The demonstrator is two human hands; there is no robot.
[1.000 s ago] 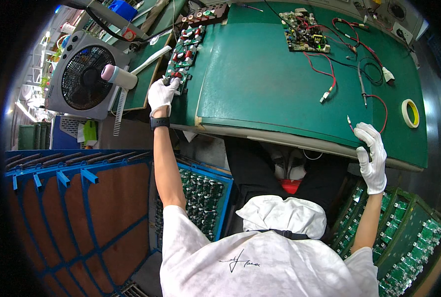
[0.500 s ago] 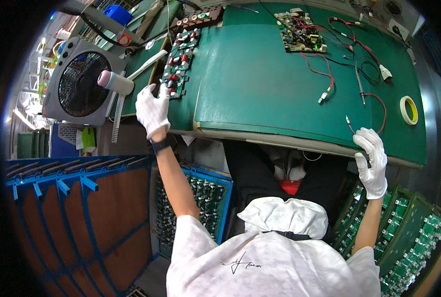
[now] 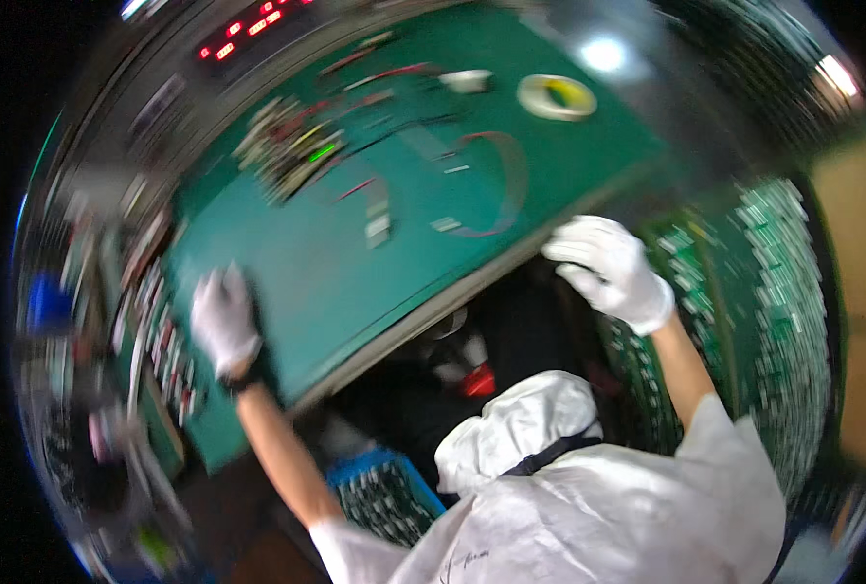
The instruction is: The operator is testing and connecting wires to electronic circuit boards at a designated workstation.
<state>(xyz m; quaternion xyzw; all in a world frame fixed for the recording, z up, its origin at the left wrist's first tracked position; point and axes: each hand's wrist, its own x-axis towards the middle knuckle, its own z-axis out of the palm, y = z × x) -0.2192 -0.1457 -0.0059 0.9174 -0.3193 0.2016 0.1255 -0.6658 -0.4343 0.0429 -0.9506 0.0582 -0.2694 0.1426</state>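
My left hand [image 3: 226,319], in a white glove, is over the left part of the green work mat [image 3: 297,282]. It is blurred, with its fingers stretched forward, a little apart, and nothing visible in them. Beside it on the left runs a row of circuit boards [image 3: 165,341] with red and white parts. My right hand [image 3: 613,273], also gloved, hovers at the table's front edge, close to a rack of green circuit boards [image 3: 783,292]. Its fingers are loosely bent, with a gap to the thumb, and hold nothing I can see.
A wired circuit board [image 3: 292,156] with a green light lies at the back of the mat. Red and black leads spread right from it, with a white connector [image 3: 378,231]. A tape roll [image 3: 530,97] lies far right. A blue-edged tray [image 3: 418,477] of boards stands below the table.
The view has swung to the right and blurred. My left hand has left the row of boards and moved onto the mat. My right hand has shifted toward the rack beside the table.
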